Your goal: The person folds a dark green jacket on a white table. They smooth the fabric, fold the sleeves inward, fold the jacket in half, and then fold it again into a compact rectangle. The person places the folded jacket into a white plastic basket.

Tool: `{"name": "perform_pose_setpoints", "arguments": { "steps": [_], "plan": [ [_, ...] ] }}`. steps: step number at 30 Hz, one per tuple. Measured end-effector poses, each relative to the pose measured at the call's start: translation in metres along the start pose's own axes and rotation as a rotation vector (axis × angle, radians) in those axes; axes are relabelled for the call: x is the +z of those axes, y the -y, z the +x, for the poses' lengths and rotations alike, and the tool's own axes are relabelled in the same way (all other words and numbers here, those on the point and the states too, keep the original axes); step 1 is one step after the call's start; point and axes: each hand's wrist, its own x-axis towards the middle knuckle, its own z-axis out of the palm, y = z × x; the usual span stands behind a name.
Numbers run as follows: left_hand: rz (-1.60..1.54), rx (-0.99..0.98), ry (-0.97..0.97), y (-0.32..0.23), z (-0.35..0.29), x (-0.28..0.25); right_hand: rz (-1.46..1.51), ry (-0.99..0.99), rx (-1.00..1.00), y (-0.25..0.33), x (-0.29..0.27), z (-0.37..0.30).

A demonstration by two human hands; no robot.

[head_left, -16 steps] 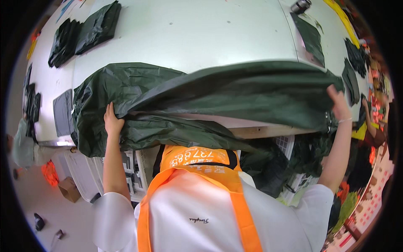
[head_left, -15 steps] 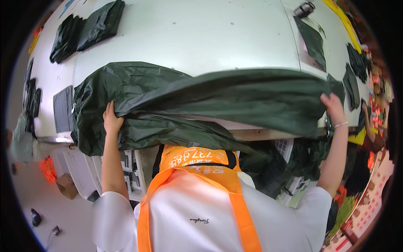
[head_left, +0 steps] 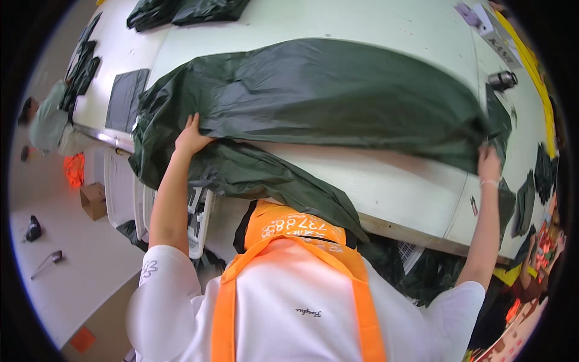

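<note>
A pair of dark green, shiny waterproof trousers [head_left: 338, 90] lies across the white table, one leg drawn out in a long arc to the right. The other leg [head_left: 271, 175] slants over the near edge against my apron. At the bunched left part, my left hand [head_left: 193, 137] is closed on the fabric, its fingers on top and the thumb partly hidden in a fold. Far out to the right, my right hand [head_left: 489, 161] grips the end of the stretched leg, which is blurred there.
Folded dark green pieces [head_left: 208, 11] lie at the table's far side, and a flat folded one [head_left: 128, 99] at left. A metal flask [head_left: 502, 80] and a white box [head_left: 496, 37] stand at far right. White crates [head_left: 202, 232] sit below the near edge. Another person [head_left: 51, 117] is at far left.
The upper leg has swung away from me and flattened onto the table, baring table between the two legs. My right hand has come down onto the table side; my left keeps its place on the fabric.
</note>
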Motion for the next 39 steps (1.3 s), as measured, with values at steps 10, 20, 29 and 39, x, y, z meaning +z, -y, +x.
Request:
{"name": "perform_pose_setpoints", "arguments": {
  "steps": [10,20,29,39],
  "plan": [
    [-0.074,-0.287,-1.11,0.131,0.017,-0.081,-0.124,0.372,0.348,0.017,0.048,-0.061],
    [-0.501,-0.305,-0.019,0.189,0.119,-0.065,0.1,0.259,-0.204,0.22,0.07,-0.114],
    [-0.358,-0.181,-0.854,0.213,0.15,-0.163,0.145,0.4,-0.035,0.231,0.03,-0.11],
    [-1.454,-1.159,-0.599,0.263,-0.067,0.076,0.363,0.559,0.134,0.086,0.004,-0.41]
  ]
}}
